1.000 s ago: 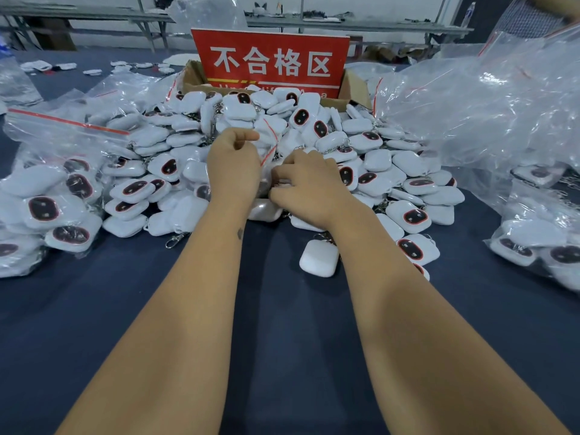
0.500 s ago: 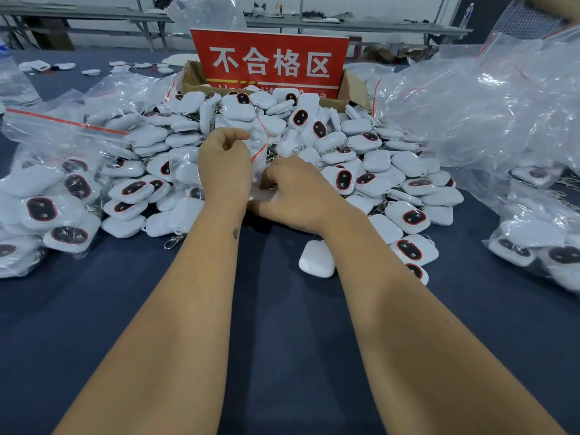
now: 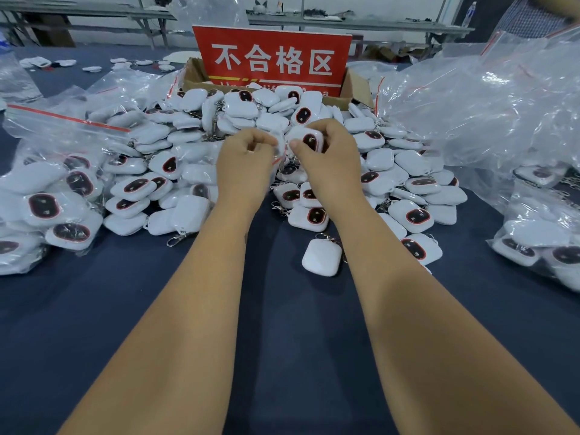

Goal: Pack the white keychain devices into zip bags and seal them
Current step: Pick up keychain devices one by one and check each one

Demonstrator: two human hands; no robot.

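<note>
Gripping one white device (image 3: 307,140) in right hand (image 3: 329,164) | left hand (image 3: 243,161) pinching small bag (image 3: 280,149) | crowded by device pile (image 3: 314,120), red sign (image 3: 276,59) behind

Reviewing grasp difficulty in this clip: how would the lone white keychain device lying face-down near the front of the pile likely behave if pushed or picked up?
The lone device looks rigid, a smooth rounded shell, so it would probably slide on the blue tablecloth rather than roll. Its flat shape makes tipping unlikely. The metal clip at its top would likely dangle and swing when lifted.
</note>
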